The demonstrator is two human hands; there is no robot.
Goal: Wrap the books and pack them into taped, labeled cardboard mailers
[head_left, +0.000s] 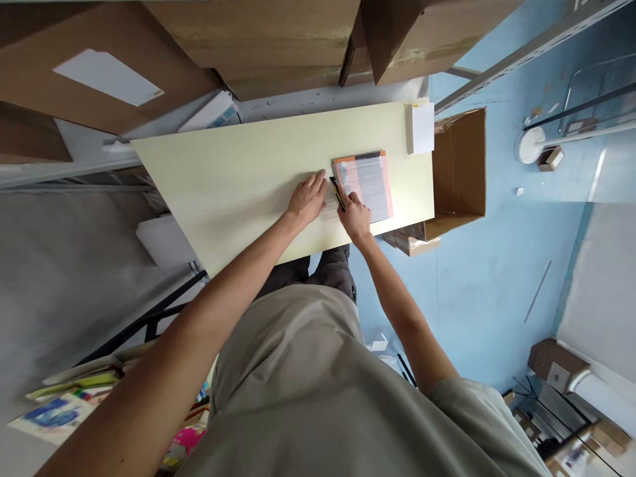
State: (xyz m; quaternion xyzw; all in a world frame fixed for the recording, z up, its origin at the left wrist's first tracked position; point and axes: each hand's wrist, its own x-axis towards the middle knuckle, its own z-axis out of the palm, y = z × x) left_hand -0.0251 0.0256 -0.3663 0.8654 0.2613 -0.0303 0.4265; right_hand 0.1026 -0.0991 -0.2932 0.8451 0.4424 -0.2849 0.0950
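On the pale yellow tabletop (238, 179) my left hand (308, 197) lies palm down with its fingers stretched out, holding nothing. Just to its right, my right hand (354, 215) is closed around a slim black-and-yellow utility knife (336, 189), index finger laid along it. The knife is beside the left edge of a flat rectangular package (368, 182), which has orange, pink and dark edges under a greyish, shiny cover. My right hand overlaps the package's lower left corner. What the package contains is hidden.
A small white box (422, 129) stands at the table's far right corner. Beyond the right edge is an open cardboard box (460, 165). Large cartons (268, 46) line the shelf behind the table. Printed colourful items (59, 414) are at lower left.
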